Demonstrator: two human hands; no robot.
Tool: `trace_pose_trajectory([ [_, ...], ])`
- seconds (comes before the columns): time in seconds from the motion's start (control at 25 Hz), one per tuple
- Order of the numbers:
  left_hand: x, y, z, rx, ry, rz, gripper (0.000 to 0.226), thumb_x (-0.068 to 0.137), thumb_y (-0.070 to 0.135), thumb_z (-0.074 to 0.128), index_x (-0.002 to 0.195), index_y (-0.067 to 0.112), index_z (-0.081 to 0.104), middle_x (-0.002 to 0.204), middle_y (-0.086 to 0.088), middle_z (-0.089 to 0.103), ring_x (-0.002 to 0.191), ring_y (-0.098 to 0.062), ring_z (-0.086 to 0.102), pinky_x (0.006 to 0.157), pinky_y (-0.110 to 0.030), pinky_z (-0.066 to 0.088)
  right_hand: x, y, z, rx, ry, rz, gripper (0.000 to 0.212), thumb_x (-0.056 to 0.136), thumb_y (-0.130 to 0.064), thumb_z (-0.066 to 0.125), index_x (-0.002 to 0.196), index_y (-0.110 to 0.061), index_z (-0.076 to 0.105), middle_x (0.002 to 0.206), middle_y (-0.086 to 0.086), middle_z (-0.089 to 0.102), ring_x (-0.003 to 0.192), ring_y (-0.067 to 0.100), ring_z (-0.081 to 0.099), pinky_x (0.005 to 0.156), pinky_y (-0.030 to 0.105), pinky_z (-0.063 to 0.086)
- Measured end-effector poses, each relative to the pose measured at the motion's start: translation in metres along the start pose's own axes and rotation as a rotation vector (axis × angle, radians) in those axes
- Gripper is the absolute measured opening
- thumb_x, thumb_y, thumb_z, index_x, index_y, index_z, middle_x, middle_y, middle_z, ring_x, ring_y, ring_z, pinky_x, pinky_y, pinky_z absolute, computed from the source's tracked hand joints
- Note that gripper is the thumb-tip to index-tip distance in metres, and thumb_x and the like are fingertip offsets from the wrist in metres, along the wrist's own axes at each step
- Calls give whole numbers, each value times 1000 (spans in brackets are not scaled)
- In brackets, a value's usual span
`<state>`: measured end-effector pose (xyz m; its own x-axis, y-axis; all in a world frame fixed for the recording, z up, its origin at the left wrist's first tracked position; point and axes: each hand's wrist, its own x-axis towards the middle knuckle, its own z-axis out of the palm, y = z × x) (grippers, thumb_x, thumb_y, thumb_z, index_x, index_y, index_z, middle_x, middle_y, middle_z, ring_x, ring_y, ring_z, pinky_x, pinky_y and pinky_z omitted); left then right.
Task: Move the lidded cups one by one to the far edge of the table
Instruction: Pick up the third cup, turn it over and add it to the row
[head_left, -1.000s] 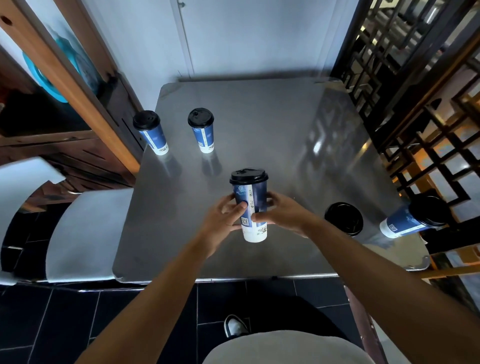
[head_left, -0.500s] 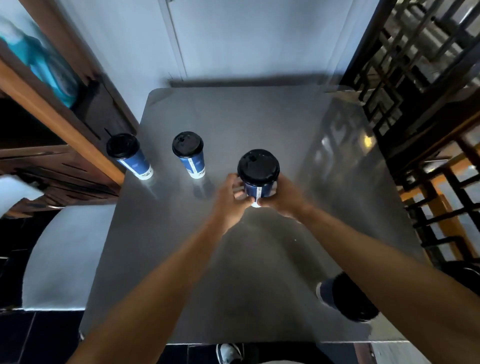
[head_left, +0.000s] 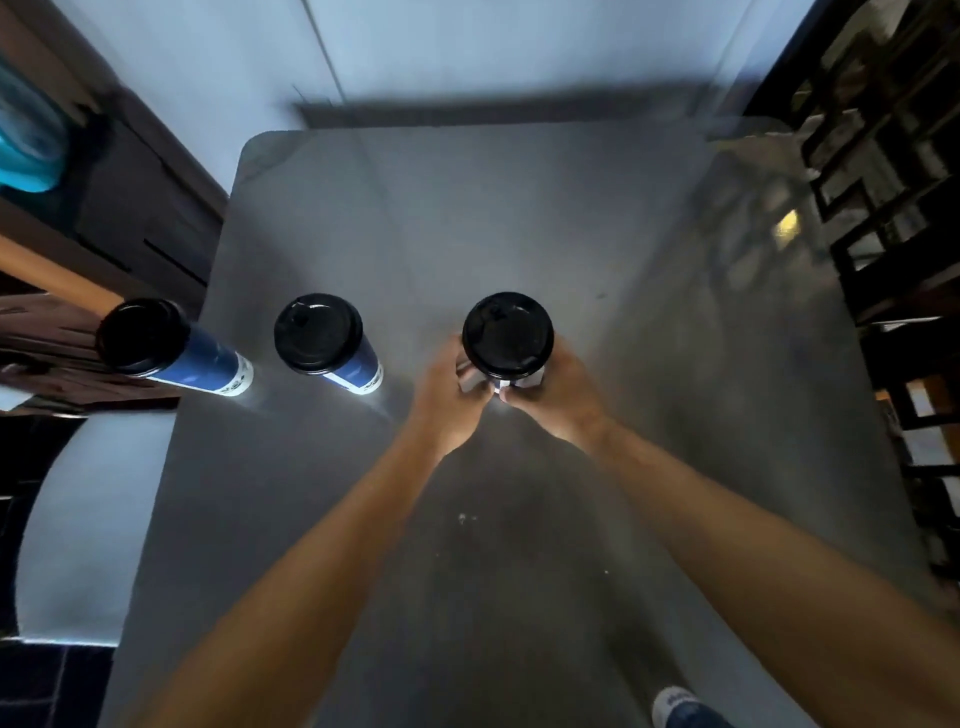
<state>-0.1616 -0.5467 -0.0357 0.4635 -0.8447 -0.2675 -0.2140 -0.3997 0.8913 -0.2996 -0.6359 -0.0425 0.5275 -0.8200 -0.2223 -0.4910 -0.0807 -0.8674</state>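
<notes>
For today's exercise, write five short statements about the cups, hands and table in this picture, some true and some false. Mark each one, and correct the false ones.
1. Both the left hand and the right hand hold the held cup. True.
2. Three lidded cups are in view. True.
3. The lids are white. False: all three lids are black.
4. The middle cup lies on its side. False: it stands upright on the metal table, as does the left cup.
5. The held cup is to the left of the other two. False: it is to their right.
</notes>
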Motion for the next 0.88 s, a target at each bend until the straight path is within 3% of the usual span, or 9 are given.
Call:
trace_pose_trajectory([
  [0.16,4,-10,8,-30,-9,-49,53,90,-8,66,122,32,50,115,20,63,106,19,60,90,-5,47,6,14,7,24,6,22,66,70,-6,83,128,-23,57,122,0,63,113,15,57,86,12,45],
  [0.4,9,-14,10,-32,-42,-46,59,91,-6,64,131,34,50,127,14,65,123,6,58,99,-11,44,12,23,16,62,7,90,64,72,-10,83,112,-46,48,117,-3,60,115,19,56,83,14,43],
  [0.48,9,-14,12,-24,-34,-61,65,88,-6,64,136,35,49,132,16,62,132,-2,54,101,-10,42,10,26,17,85,-18,135,69,72,-10,83,126,-36,49,125,-3,61,120,18,58,91,22,51],
  [0.56,3,-15,11,-39,-6,-114,71,87,-8,63,145,29,45,140,15,57,139,-7,48,104,-12,42,3,26,13,81,-53,191,87,72,-8,82,145,-26,39,141,-1,53,131,17,53,100,34,53],
  [0.64,-8,-15,8,-64,10,-219,81,89,-5,64,156,26,33,154,3,48,143,-13,45,112,-33,46,-8,24,6,41,-52,270,101,74,-6,81,157,-23,26,152,3,42,137,20,48,104,41,51],
  [0.68,-16,-15,5,-67,13,-259,84,89,-3,65,159,26,29,156,-3,45,142,-15,46,112,-40,46,-14,23,0,11,-35,295,102,75,-6,81,158,-21,24,153,5,40,137,22,48,105,41,50],
  [0.8,-43,-16,-2,-34,49,-310,84,89,4,69,159,24,27,154,-7,47,139,-17,49,113,-40,44,-35,17,-18,-105,18,348,99,75,-15,82,157,-18,27,154,7,42,137,26,48,109,38,44],
  [0.88,-70,-12,-9,-20,67,-301,81,88,7,71,157,23,32,151,-9,50,136,-20,52,114,-45,44,-57,7,-29,-132,44,365,94,76,-19,81,156,-18,32,156,7,43,138,26,47,97,35,50],
])
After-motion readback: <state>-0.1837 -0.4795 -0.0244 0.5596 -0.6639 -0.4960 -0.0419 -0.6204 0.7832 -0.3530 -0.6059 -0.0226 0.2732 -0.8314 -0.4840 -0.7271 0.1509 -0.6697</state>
